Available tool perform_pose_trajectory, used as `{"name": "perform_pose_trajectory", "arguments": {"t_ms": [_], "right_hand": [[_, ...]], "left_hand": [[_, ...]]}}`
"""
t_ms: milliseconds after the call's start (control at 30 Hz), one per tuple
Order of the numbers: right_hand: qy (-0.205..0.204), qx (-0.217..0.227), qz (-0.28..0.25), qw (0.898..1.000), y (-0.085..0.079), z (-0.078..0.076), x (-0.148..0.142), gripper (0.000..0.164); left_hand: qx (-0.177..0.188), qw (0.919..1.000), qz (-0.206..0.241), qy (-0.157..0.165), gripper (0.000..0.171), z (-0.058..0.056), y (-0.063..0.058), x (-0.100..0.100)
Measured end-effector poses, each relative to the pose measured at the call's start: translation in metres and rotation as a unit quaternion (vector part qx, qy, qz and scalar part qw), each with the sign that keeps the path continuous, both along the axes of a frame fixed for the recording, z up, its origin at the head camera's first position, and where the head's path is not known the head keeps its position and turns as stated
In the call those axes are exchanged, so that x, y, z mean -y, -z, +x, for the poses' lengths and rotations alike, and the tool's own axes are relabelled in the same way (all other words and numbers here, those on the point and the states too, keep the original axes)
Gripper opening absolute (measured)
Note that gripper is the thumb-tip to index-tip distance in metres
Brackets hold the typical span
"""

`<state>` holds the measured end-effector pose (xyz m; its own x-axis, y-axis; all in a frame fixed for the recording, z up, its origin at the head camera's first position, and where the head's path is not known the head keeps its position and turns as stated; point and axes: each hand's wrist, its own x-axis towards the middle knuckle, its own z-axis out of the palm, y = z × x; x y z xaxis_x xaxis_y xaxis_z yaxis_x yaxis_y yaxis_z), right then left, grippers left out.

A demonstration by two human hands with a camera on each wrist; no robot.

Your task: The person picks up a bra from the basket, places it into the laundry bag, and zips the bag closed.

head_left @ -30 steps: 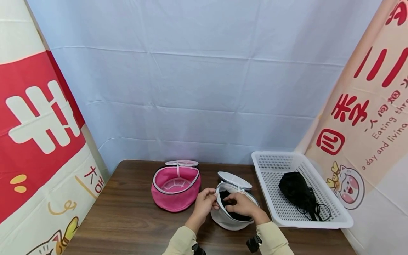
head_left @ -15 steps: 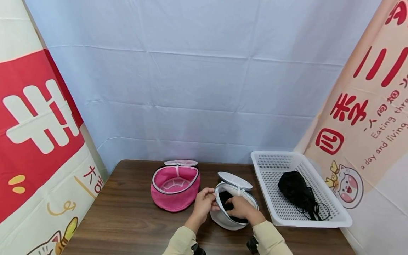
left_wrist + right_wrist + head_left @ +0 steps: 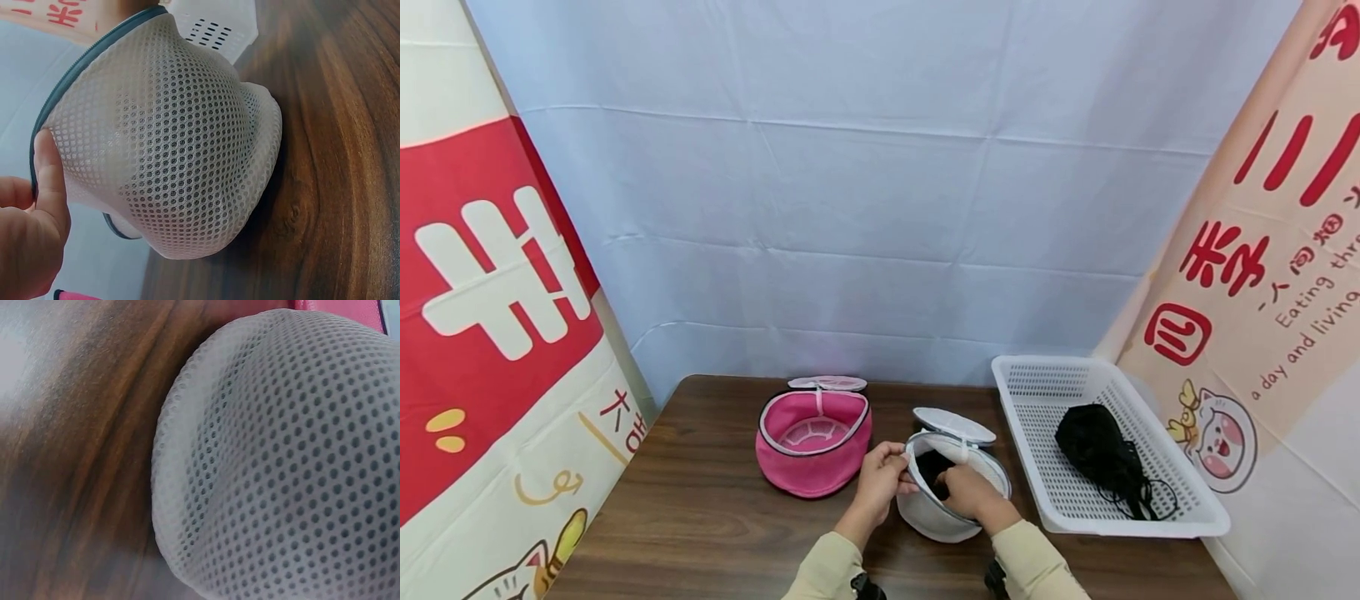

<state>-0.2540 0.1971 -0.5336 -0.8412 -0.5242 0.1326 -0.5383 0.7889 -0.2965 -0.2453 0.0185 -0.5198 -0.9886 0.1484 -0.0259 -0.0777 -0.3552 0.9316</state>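
A round white mesh laundry bag (image 3: 934,520) stands on the brown table (image 3: 700,500), its lid (image 3: 953,423) folded back behind the opening. My left hand (image 3: 880,481) pinches the zipped rim on the bag's left side; in the left wrist view the thumb (image 3: 47,156) presses the mesh just below the dark zip (image 3: 87,56). Black fabric (image 3: 930,468) lies inside the bag. My right hand (image 3: 976,493) reaches over the near right rim, fingers down in the opening against the fabric. Its fingertips are hidden there, and I cannot tell whether they grip it.
A pink mesh laundry bag (image 3: 812,475) stands at the left with its lid open. To the right is a white perforated basket (image 3: 1030,450) holding a black bundle (image 3: 1093,442) with thin cords. A pale blue cloth (image 3: 865,183) hangs behind the table.
My right hand has moved deeper into the white bag, and its fingertips have gone out of sight. The left hand keeps its place on the rim.
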Motion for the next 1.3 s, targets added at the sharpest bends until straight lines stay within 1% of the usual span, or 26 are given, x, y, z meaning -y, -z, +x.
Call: {"name": "perform_pose_trajectory", "arguments": {"t_ms": [100, 200, 300, 400, 533, 633, 767, 900, 967, 1133, 1300], "right_hand": [[0.005, -0.001, 0.005, 1.000, 0.002, 0.000, -0.001, 0.011], [0.010, 0.001, 0.008, 1.000, -0.001, 0.003, 0.000, 0.010], [0.021, 0.007, 0.005, 1.000, -0.010, 0.008, 0.003, 0.014], [0.029, 0.014, -0.006, 0.999, -0.024, 0.014, 0.007, 0.021], [0.029, 0.021, -0.017, 0.999, -0.037, 0.019, 0.010, 0.025], [0.043, 0.027, -0.029, 0.998, -0.043, 0.021, 0.009, 0.026], [0.063, 0.034, -0.055, 0.996, -0.047, 0.020, 0.004, 0.027], [0.080, 0.043, -0.063, 0.994, -0.050, 0.018, -0.002, 0.025], [0.089, 0.041, -0.067, 0.993, -0.052, 0.017, -0.004, 0.025], [0.112, 0.019, -0.082, 0.990, -0.056, 0.014, -0.012, 0.026], [0.138, -0.007, -0.090, 0.986, -0.056, 0.005, -0.021, 0.023]], "left_hand": [[0.005, 1.0000, 0.003, 0.002, 0.017, 0.000, 0.000, 0.001], [0.003, 1.0000, 0.000, 0.003, 0.017, 0.001, -0.002, 0.003], [-0.001, 0.9999, -0.009, 0.007, 0.018, 0.007, -0.012, 0.006], [-0.009, 0.9997, -0.021, 0.006, 0.017, 0.013, -0.021, 0.008], [-0.015, 0.9996, -0.025, 0.006, 0.019, 0.017, -0.025, 0.010], [-0.011, 0.9995, -0.027, 0.008, 0.020, 0.017, -0.026, 0.011], [-0.005, 0.9994, -0.035, 0.003, 0.020, 0.016, -0.025, 0.012], [-0.004, 0.9992, -0.038, 0.007, 0.020, 0.014, -0.025, 0.012], [-0.004, 0.9992, -0.040, 0.009, 0.020, 0.013, -0.025, 0.012], [-0.006, 0.9990, -0.045, 0.005, 0.020, 0.012, -0.026, 0.012], [-0.005, 0.9988, -0.048, 0.004, 0.020, 0.012, -0.027, 0.012]]}}
